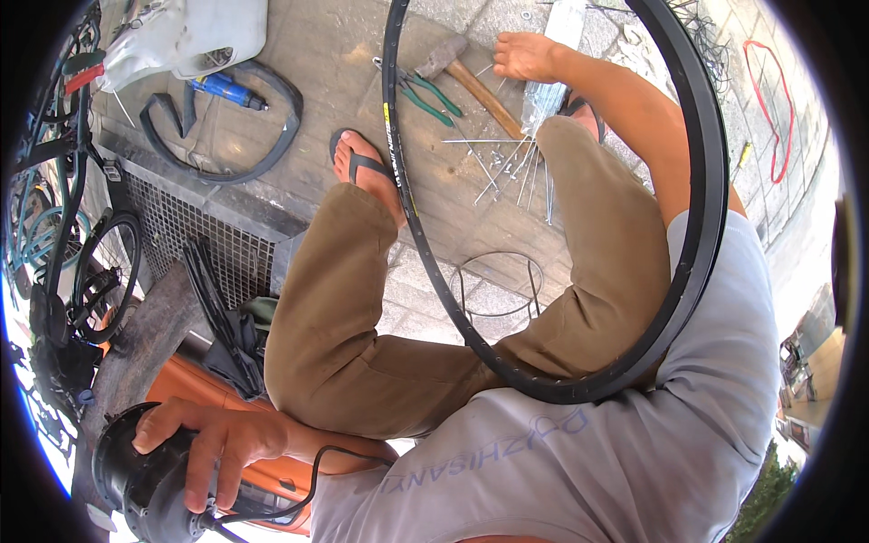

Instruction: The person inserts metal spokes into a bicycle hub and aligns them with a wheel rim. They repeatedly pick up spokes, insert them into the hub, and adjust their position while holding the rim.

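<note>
A black hub motor (149,475) with a black cable (312,480) is at the lower left. My left hand (217,443) grips it, fingers spread over its casing. Across my lap leans a large black wheel rim (434,258), and my right arm reaches through it. At the upper right my right hand (525,57) has its fingers curled together beside a clear plastic sleeve (563,32); what they hold, if anything, is hidden. Several loose metal spokes (523,176) lie on the ground between my feet. Close by are green-handled pliers (434,101) and a wooden-handled hammer (484,98).
A black rubber strip (272,158) curls around a blue power tool (231,89) at the upper left, near a white plastic container (226,32). A wire ring stand (498,312) sits between my legs. Bicycles (104,271) line the left; a red cord loop (774,118) lies far right.
</note>
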Tool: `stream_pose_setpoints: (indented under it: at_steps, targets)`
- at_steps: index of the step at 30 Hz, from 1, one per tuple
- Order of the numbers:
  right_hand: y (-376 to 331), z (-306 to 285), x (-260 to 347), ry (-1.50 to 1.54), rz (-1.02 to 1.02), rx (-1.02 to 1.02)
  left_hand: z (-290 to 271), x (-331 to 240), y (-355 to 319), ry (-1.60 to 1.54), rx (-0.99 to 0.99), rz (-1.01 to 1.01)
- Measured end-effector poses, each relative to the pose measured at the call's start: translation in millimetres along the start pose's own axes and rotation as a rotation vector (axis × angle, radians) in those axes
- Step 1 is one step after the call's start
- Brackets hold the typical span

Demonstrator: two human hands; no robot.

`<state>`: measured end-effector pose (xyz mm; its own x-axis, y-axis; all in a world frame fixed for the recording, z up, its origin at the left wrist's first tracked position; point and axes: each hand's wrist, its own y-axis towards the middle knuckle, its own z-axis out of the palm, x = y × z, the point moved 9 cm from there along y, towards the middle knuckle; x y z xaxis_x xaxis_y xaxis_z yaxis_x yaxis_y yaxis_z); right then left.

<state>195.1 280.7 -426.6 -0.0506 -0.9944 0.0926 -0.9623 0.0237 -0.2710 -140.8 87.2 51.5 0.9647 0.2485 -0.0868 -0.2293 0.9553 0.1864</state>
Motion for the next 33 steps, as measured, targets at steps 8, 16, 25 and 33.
stream_pose_setpoints:
  at_steps: [8,16,25,33]
  targets:
    - [-31.1,-28.2,-99.6,-0.173,0.505,-0.158,-2.2,2.3,6.8,0.048,-0.018,-0.022]
    - [39.5,-26.7,95.0,0.623,0.261,0.123,1.0,6.2,2.7,0.075,0.002,-0.004]
    - [23.9,7.6,130.0,0.571,0.135,0.400,-7.7,9.7,6.8,-0.002,-0.013,-0.036]
    - [-0.4,-85.4,72.0,1.165,0.432,-0.202,-0.1,35.0,5.1,0.080,-0.008,-0.147]
